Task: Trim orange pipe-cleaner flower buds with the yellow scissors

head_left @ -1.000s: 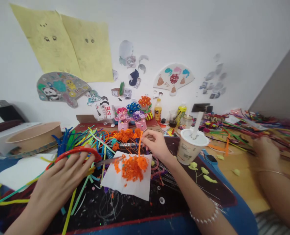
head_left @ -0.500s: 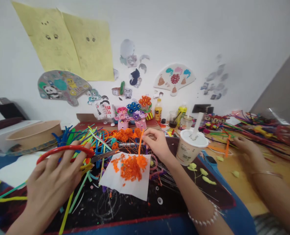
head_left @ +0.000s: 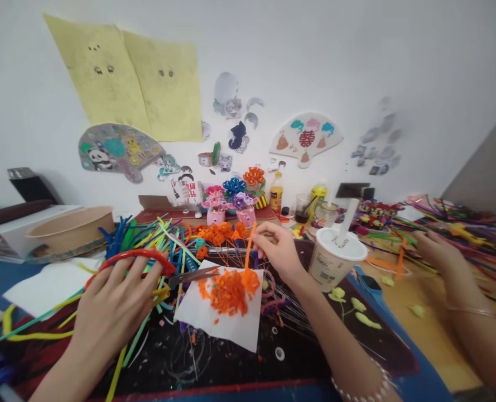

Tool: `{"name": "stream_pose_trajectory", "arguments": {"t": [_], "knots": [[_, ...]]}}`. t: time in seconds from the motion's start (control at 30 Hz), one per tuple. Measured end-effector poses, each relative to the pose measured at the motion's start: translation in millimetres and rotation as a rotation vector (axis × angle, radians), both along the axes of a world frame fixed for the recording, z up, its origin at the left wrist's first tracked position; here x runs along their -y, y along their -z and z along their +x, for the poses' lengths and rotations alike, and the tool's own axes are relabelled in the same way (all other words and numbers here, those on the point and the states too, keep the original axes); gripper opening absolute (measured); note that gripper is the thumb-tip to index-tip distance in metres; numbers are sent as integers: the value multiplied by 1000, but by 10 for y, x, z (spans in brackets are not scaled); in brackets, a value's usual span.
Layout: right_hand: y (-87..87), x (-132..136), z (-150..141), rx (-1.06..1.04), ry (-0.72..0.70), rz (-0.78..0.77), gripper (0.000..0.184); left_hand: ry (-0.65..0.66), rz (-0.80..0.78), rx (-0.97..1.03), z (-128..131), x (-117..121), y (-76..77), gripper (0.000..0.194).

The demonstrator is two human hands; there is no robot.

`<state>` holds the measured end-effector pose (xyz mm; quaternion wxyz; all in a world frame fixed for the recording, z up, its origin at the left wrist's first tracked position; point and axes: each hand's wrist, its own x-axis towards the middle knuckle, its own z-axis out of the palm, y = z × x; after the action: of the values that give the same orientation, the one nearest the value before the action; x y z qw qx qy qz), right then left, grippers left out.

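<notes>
My left hand (head_left: 116,307) has its fingers through the handle of red-handled scissors (head_left: 197,274), whose dark blades point right over the paper. Between thumb and fingers, my right hand (head_left: 277,248) pinches an upright orange pipe cleaner (head_left: 248,254). Its lower end meets a fuzzy orange clump (head_left: 251,281). Beneath both hands' work lies a white sheet of paper (head_left: 226,330) bearing a heap of orange fuzzy clippings (head_left: 226,298). Just behind it rest orange pipe-cleaner flowers (head_left: 218,232) on thin stems.
Coloured pipe cleaners (head_left: 164,229) lie behind my left hand. A lidded paper cup (head_left: 335,257) with a straw stands right of my right wrist. A co-worker's hand (head_left: 440,254) is at far right. Finished flower pots (head_left: 245,216) and a juice bottle (head_left: 276,192) stand at the back.
The whole view has shifted slightly, so everything sits a little farther right and lower. Both hands keep their holds; the scissors' blade tips now reach closer to the orange heap.
</notes>
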<state>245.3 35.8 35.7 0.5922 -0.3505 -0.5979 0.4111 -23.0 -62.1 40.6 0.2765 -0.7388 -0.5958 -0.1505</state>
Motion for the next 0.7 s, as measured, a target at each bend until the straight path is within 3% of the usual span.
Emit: {"name": "stream_pose_trajectory", "arguments": {"t": [0.1, 0.23, 0.33, 0.47, 0.57, 0.7], "knots": [[5, 0, -4, -13, 3, -6, 10, -111, -113, 350, 44, -39, -91, 37], [5, -3, -21, -104, 10, -32, 11, -124, -202, 696, 164, -176, -148, 39], [0, 8, -52, -129, 9, -46, 13, 46, -343, 989, 402, -305, -103, 29], [-2, 31, -107, -151, -11, -66, 14, 288, -481, 1308, 822, -457, -34, 32], [5, 35, -138, -183, -27, -99, 14, 393, -524, 1446, 1008, -538, -15, 31], [22, 40, -166, -186, -10, -122, 13, 431, -622, 1532, 1023, -576, 19, 29]]}}
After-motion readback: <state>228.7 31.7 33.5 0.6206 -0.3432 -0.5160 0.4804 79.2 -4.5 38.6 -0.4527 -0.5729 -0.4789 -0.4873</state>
